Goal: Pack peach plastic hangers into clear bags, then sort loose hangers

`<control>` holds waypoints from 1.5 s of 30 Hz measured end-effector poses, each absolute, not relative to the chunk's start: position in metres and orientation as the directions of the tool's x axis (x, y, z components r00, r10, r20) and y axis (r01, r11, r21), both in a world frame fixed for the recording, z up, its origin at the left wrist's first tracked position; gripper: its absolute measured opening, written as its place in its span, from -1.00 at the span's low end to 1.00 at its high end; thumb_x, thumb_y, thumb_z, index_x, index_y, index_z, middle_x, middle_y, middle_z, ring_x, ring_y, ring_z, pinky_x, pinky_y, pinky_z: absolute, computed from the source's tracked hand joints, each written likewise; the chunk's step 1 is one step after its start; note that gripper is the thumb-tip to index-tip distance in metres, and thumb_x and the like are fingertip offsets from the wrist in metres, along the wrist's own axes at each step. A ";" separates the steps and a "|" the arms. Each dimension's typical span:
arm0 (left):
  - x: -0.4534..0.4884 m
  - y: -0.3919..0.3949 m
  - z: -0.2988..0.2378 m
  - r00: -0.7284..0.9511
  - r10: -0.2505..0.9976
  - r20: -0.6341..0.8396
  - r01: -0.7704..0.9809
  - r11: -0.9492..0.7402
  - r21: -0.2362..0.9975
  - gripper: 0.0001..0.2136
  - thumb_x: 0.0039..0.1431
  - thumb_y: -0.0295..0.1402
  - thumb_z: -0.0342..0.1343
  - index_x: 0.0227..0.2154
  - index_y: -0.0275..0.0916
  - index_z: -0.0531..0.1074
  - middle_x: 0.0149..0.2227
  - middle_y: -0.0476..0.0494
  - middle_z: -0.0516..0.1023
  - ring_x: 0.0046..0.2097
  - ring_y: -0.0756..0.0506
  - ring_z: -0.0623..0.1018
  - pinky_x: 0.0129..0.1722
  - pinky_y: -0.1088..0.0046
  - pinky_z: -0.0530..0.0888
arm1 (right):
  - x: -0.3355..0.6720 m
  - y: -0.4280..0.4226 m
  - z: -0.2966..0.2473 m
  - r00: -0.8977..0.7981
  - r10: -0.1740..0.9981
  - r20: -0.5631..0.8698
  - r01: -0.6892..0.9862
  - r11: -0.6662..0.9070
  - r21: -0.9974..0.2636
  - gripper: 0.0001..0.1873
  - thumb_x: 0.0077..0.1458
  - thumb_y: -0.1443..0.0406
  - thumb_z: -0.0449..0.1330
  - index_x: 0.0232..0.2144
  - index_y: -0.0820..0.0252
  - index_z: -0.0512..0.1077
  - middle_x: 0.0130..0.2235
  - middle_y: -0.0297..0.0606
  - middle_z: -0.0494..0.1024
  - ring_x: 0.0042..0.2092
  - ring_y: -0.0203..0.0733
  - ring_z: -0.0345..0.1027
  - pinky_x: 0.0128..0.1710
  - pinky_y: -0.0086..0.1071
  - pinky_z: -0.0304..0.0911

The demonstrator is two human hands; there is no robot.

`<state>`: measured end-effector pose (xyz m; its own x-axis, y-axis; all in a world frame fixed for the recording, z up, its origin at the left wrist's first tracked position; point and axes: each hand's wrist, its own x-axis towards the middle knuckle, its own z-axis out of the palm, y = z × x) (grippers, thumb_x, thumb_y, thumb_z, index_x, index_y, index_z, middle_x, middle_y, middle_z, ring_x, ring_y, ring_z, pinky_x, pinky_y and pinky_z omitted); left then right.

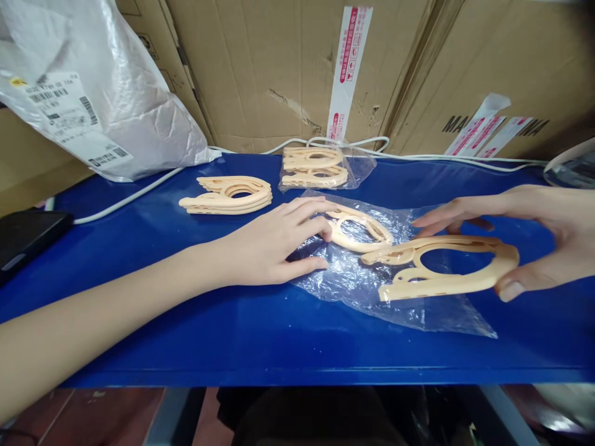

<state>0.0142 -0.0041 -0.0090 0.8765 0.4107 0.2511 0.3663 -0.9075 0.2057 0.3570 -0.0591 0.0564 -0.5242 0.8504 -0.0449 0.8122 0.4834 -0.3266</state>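
Note:
My left hand [288,244] rests on a clear plastic bag [344,291], its thumb apart from the curved fingers. Its fingertips touch the near end of a beige folding hanger [376,232] on or in the bag; I cannot tell which. My right hand [534,238] is around the right end of another beige folding hanger [446,288], thumb at its near edge and fingers behind it. That hanger is over the bag's right part. A stack of folded beige hangers [232,201] lies left of the bag. Behind it sits a bagged pack of hangers [320,167].
Large cardboard boxes [274,56] stand along the back of the blue table [209,334]. A white labelled parcel bag [130,105] leans at the back left. A white cable [125,201] runs along the rear, and a black device [35,238] is at the left edge.

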 end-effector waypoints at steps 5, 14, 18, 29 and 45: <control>0.013 -0.001 -0.015 0.838 0.519 0.170 0.471 -0.844 0.257 -0.43 0.31 0.09 -0.04 0.19 -0.22 0.25 0.41 -0.31 0.09 0.44 -0.29 0.06 0.38 -0.01 0.10 | 0.361 -0.055 0.055 -0.533 0.845 -0.042 0.812 0.497 -0.306 -0.31 -0.10 -0.25 0.28 0.11 -0.44 0.39 0.07 -0.49 0.58 0.08 0.06 0.47 -0.01 -0.04 0.44; 0.021 -0.019 -0.005 0.737 0.670 -0.092 0.662 -0.688 0.298 -0.04 0.17 0.34 -0.14 0.43 -0.24 -0.16 0.49 -0.29 -0.30 0.47 -0.38 -0.23 0.41 -0.10 -0.11 | 0.357 -0.043 0.043 -0.641 0.767 0.025 0.753 0.635 -0.172 -0.20 -0.05 -0.10 0.33 0.24 -0.26 0.28 0.12 -0.35 0.55 0.01 0.11 0.53 -0.11 -0.10 0.51; 0.026 -0.035 -0.006 0.718 0.692 -0.069 0.687 -0.690 0.228 0.03 0.10 0.41 -0.18 0.44 -0.24 -0.15 0.48 -0.39 -0.29 0.46 -0.48 -0.16 0.38 -0.14 -0.05 | 0.334 -0.054 0.035 -0.660 0.745 0.101 0.745 0.666 -0.043 -0.18 -0.01 -0.16 0.26 0.28 -0.23 0.24 0.06 -0.29 0.58 -0.07 0.13 0.54 -0.21 -0.07 0.50; 0.027 -0.039 -0.007 0.720 0.693 0.038 0.689 -0.720 0.084 0.06 0.04 0.45 -0.21 0.37 -0.34 0.10 0.42 -0.53 -0.01 0.38 -0.54 0.13 0.30 -0.14 0.15 | 0.322 -0.063 0.028 -0.736 0.669 0.102 0.669 0.742 -0.037 -0.17 0.04 -0.13 0.24 0.31 -0.19 0.16 -0.01 -0.29 0.59 -0.11 0.08 0.54 -0.26 -0.13 0.47; 0.024 -0.026 -0.008 0.843 0.536 -0.038 0.520 -0.798 0.305 -0.21 0.27 0.25 -0.17 0.41 -0.13 -0.01 0.47 -0.16 -0.08 0.48 -0.26 -0.08 0.42 0.02 -0.08 | 0.309 -0.056 0.019 -0.779 0.618 0.102 0.602 0.784 -0.154 -0.37 0.12 -0.05 0.23 0.18 0.02 0.35 0.03 -0.19 0.56 -0.05 0.05 0.51 -0.15 -0.19 0.41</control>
<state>0.0235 -0.0262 -0.0077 0.8435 0.5358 -0.0375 0.5203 -0.7976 0.3052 0.3086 -0.0558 0.0193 -0.7794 0.6183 0.1015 0.6017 0.7837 -0.1538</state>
